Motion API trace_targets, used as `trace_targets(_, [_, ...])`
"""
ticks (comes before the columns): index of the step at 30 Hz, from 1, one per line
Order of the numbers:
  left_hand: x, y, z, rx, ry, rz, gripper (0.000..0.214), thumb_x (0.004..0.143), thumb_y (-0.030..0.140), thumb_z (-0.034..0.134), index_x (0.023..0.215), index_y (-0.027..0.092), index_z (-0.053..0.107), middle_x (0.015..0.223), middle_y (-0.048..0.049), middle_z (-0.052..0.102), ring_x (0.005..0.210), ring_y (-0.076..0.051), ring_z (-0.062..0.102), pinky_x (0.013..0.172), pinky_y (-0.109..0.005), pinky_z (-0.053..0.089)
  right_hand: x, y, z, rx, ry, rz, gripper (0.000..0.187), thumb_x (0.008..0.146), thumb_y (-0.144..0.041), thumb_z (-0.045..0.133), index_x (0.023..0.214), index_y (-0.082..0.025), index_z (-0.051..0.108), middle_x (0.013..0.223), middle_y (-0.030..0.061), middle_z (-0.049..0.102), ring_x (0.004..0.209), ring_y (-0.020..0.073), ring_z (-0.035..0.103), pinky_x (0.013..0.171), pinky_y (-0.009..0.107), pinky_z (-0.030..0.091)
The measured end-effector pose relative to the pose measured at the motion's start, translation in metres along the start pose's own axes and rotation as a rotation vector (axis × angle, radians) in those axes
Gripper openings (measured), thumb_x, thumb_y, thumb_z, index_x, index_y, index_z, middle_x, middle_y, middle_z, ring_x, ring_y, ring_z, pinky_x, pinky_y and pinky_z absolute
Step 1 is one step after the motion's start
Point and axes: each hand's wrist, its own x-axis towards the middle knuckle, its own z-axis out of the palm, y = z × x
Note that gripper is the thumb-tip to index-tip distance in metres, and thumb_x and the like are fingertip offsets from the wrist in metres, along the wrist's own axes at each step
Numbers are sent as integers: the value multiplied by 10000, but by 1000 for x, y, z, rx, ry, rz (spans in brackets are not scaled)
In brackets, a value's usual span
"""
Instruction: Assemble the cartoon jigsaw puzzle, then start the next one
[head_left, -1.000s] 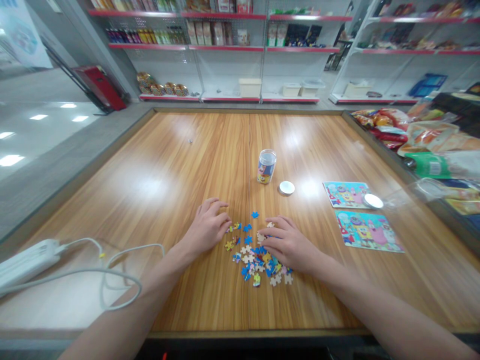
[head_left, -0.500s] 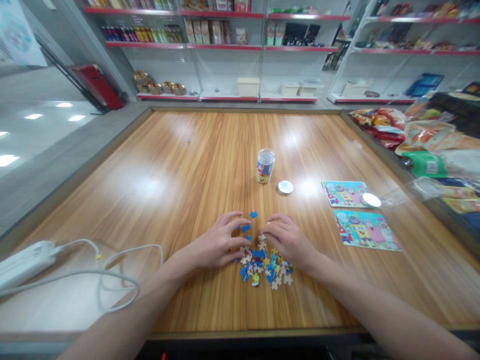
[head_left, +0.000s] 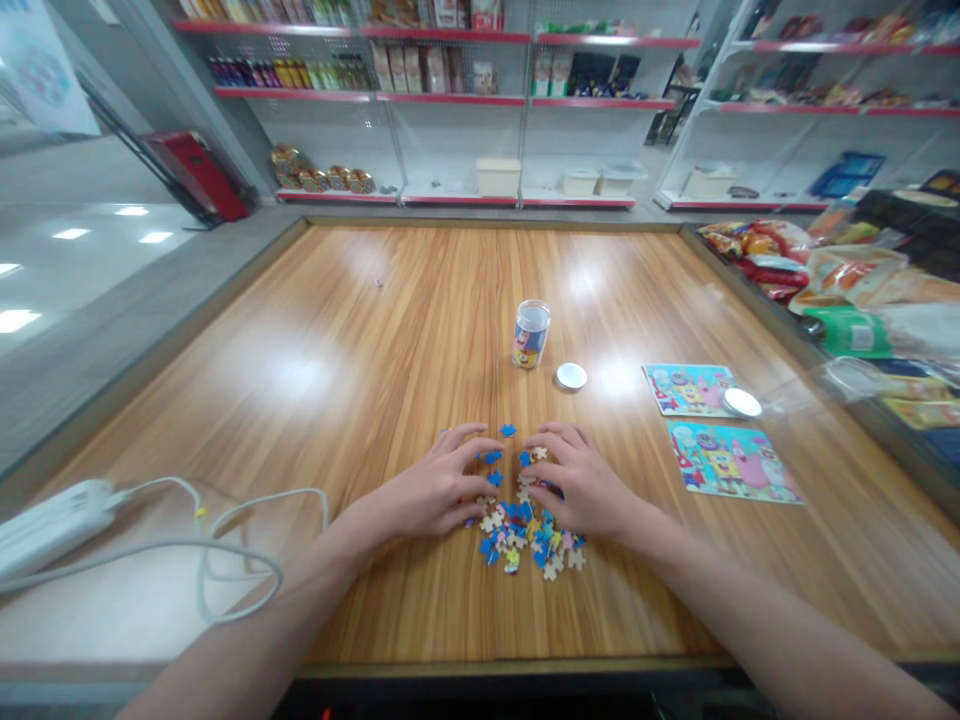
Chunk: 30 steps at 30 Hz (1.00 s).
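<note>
A loose heap of jigsaw pieces [head_left: 516, 522] lies on the wooden table, some with blue, yellow or pink print up and others with the plain beige back up. At its left side my left hand [head_left: 448, 482] curves with fingers apart, near several blue pieces. My right hand [head_left: 581, 480] rests over the right side, its fingers spread above a blue and a beige piece. A lone blue piece [head_left: 508, 430] sits beyond the heap, between the two hands. What lies under the palms is hidden.
Past the hands stand a clear cartoon-printed canister [head_left: 531, 335] and a white lid [head_left: 571, 376]. Two cartoon picture cards [head_left: 735, 460] lie right, another lid [head_left: 742, 402] on the farther one. A white power strip [head_left: 56, 525] with cable is left; snack bags [head_left: 855, 270] line the right edge.
My right hand's fingers have spread apart and shifted slightly, so a blue and a beige piece show beside them. My left hand stays almost where it was.
</note>
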Motion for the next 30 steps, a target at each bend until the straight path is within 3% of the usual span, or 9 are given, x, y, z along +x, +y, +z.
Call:
trace_targets(10, [0,1,0,-9,-2,5,179,933,283,671,1096,264,741,1439,-104,473,1423,-378,286,1119,-641,373,0,2,3,-11,-22,2,135,963,-232,602,971,-200,734,1147,94,657,1205,302,502,1020,508,429])
trace_targets(18, [1,0,6,21,51,11,151,970,250,617,1039,238,750,1417,-94,500,1427,-341,303,1135,-592,404,0,1,-1,0,-63,-2,177,904,-126,618,1042,-193,706,1198,102,632,1226,300,482,1030,515,420])
trace_targets(25, [1,-4,10,50,105,-45,199,994,250,561,923,193,738,1413,-106,493,1410,-335,330,1128,-570,438,-1,3,3,-20,-25,11,124,966,-226,601,981,-205,722,1131,98,652,1192,296,512,1000,503,434])
trace_targets(30, [3,-1,9,57,98,-62,151,989,207,564,979,182,712,1408,-119,489,1405,-323,333,1121,-570,432,-2,6,6,-25,-10,-2,142,986,-230,581,985,-202,720,1119,90,661,1182,284,508,997,492,433])
